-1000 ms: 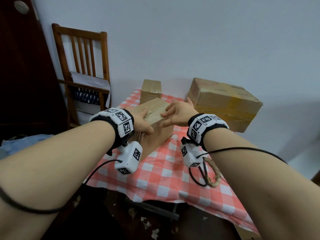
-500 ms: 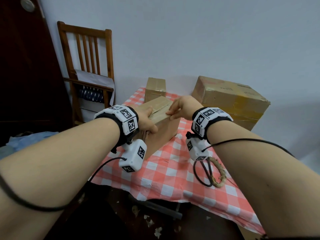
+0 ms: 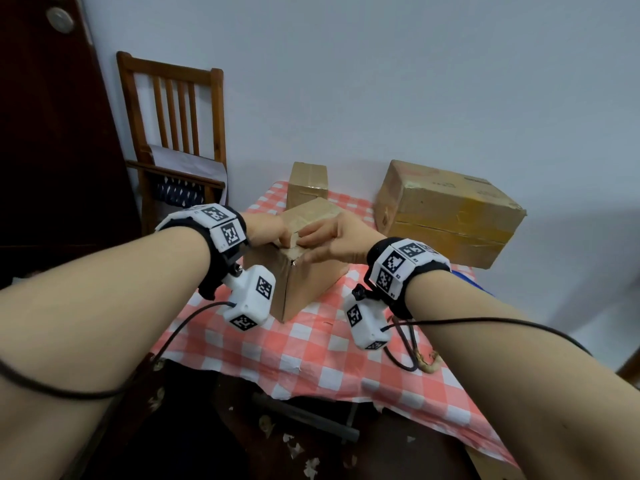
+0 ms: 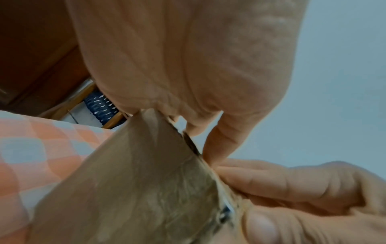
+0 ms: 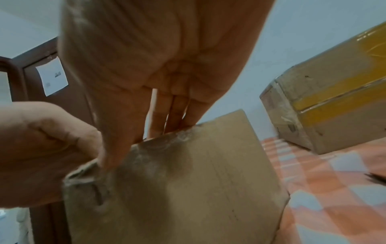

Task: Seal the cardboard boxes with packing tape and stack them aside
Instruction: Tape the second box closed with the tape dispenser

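1. Pressing at the near top corner of the middle box [image 3: 311, 282], we judge sealing nearly done: what looks like tape [image 5: 183, 137] lies under our fingertips.
2. Our left hand [image 3: 268, 230] curls its fingers over that corner. Our right hand [image 3: 341, 239] lays straight, closed-up fingers flat on the top beside them.
3. Next we would need a hold on both sides of the box to lift it aside.

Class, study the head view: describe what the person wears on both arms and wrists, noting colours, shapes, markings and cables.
No sleeves or gloves. The left wristband and right wristband are black, carrying white tiles printed with black square codes. A white boxy left camera and right camera hang beneath, each trailing a black cable.
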A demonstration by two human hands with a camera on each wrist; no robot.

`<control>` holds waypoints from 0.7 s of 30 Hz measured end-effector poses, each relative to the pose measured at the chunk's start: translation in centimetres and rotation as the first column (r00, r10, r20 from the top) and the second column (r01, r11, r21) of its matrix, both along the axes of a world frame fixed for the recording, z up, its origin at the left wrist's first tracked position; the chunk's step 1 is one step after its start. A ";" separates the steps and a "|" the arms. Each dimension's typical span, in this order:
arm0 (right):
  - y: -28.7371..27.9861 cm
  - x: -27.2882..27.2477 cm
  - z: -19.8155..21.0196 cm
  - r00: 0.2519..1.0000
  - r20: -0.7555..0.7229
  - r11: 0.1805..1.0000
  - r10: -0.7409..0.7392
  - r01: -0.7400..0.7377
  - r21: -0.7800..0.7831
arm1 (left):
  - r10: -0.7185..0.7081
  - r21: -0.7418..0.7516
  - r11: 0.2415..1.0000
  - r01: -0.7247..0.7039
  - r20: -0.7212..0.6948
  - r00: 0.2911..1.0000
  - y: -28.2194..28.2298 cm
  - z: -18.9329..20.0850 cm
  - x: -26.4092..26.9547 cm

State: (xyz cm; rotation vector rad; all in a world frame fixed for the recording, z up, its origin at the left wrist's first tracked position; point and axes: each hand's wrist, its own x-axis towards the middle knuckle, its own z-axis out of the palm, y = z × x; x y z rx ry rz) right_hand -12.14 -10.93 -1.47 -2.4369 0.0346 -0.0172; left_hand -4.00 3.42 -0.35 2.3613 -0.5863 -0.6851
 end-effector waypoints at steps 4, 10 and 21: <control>0.4 0.2 -0.1 0.999 0.032 0.983 0.026 -0.019 -0.184 | -0.034 0.100 0.995 0.024 0.094 0.995 0.1 0.3 -0.9; 1.5 0.7 -0.4 0.995 0.099 0.893 0.026 0.021 -0.450 | -0.117 0.056 0.992 0.113 0.068 0.991 0.8 0.7 -1.9; -2.1 0.2 -1.0 0.980 0.155 0.991 -0.122 0.130 -0.041 | -0.231 0.397 0.912 0.106 0.283 0.931 0.0 0.5 -1.6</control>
